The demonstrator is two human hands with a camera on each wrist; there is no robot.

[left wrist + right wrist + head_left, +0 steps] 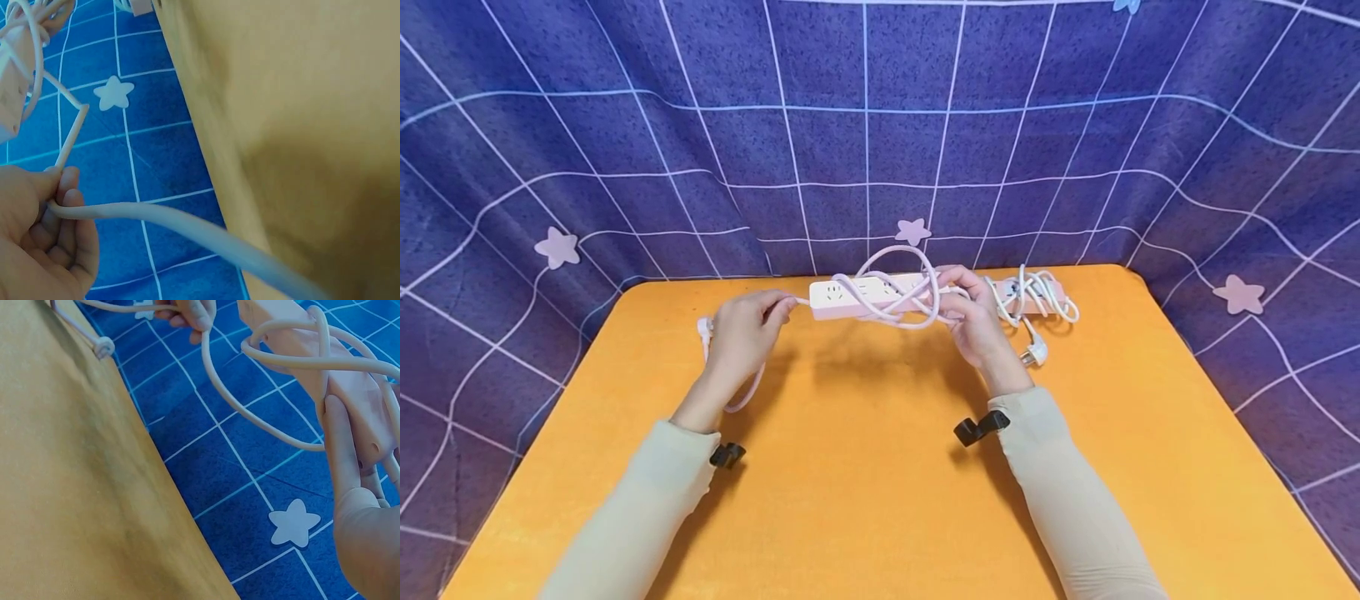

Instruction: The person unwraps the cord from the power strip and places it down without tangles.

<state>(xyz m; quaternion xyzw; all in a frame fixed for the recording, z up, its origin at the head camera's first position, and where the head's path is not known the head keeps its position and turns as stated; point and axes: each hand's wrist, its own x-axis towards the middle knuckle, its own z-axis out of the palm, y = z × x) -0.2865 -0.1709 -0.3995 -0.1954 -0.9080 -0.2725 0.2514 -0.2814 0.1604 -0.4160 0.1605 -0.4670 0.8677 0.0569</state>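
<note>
A white-pink power strip (871,292) is held up above the far part of the table, with loops of its own pale cord (187,228) wound loosely about it. My right hand (976,327) grips the strip's right end, its fingers along the body and under the loops. Out to the left, my left hand (741,333) pinches the cord between thumb and fingers. Past that hand the cord hangs in a curve and ends in a plug (103,348), near the table's left side.
Behind my right hand, a second pinkish power strip (1006,292) lies at the table's back edge, wrapped in white cord with its plug (1034,350) toward me. The orange table (865,483) meets a blue grid-patterned curtain (820,150). Black straps sit on both wrists.
</note>
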